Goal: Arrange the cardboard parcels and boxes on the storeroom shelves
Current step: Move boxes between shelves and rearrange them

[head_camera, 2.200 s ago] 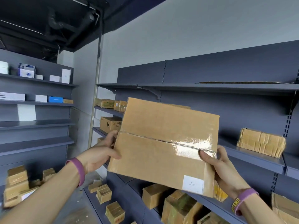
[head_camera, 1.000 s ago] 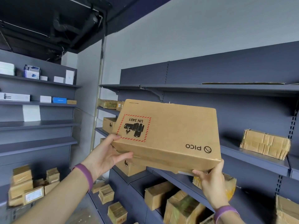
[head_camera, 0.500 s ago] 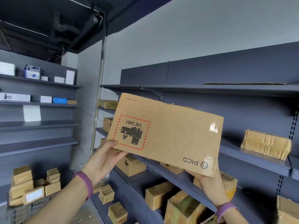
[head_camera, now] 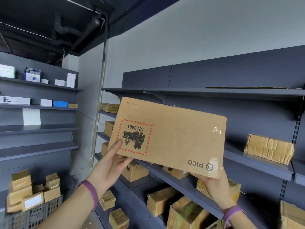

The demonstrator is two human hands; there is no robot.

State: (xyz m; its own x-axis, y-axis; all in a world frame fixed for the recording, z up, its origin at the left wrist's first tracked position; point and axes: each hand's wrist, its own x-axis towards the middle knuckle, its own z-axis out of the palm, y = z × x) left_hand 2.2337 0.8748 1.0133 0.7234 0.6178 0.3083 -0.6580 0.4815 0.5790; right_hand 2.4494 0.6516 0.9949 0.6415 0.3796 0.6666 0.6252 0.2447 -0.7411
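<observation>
The box (head_camera: 173,138) was held up in the air by both hands, in front of the grey shelving and clear of every shelf, tilted so that its left end sat higher. Its broad printed face was turned to the camera, with the red-hatched "UN 3481" label and the "PICO" mark both upside down. The left hand (head_camera: 107,169) gripped the lower left corner: the thumb lay flat on the printed face at the edge of the label, and the fingers (head_camera: 127,161) curled under the bottom edge and behind. The right hand (head_camera: 212,180) gripped the lower right corner from below, by the taped patch; its fingers ran up behind the box, out of sight. Each wrist wore a purple band. To the right of the box a taped parcel (head_camera: 269,148) rested on the middle shelf (head_camera: 239,156). More boxes sat on the shelves below, and a dark crate (head_camera: 33,214) of small parcels stood at lower left.
</observation>
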